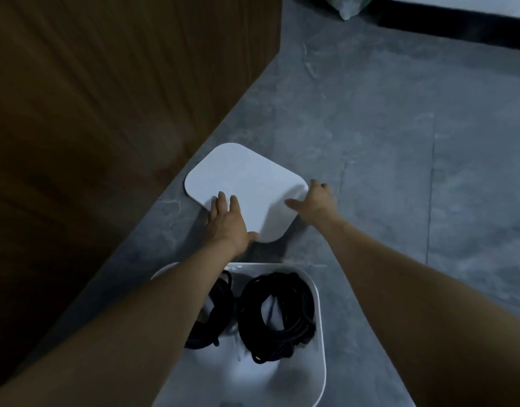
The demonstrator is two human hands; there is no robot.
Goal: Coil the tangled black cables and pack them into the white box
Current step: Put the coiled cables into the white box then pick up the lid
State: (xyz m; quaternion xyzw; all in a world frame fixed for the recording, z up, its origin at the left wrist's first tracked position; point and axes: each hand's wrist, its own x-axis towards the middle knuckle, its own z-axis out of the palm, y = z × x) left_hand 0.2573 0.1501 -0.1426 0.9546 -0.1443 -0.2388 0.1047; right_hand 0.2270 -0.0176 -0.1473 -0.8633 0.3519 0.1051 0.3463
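Note:
A white box (320, 333) stands open on the grey floor right below me. Inside lie two coils of black cable: a larger coil (278, 315) on the right and a second coil (214, 315) on the left, partly hidden by my left forearm. Beyond the box a flat white lid (241, 177) with rounded corners lies on the floor. My left hand (226, 221) rests on the lid's near left edge, fingers on top. My right hand (316, 201) grips the lid's right corner, which looks slightly raised, casting a shadow.
A tall brown wooden panel (120, 98) runs along the left, close to the lid and box. Grey tiled floor (399, 142) stretches to the right. A pale plastic bag (348, 7) and a dark baseboard (458, 22) sit at the far top right.

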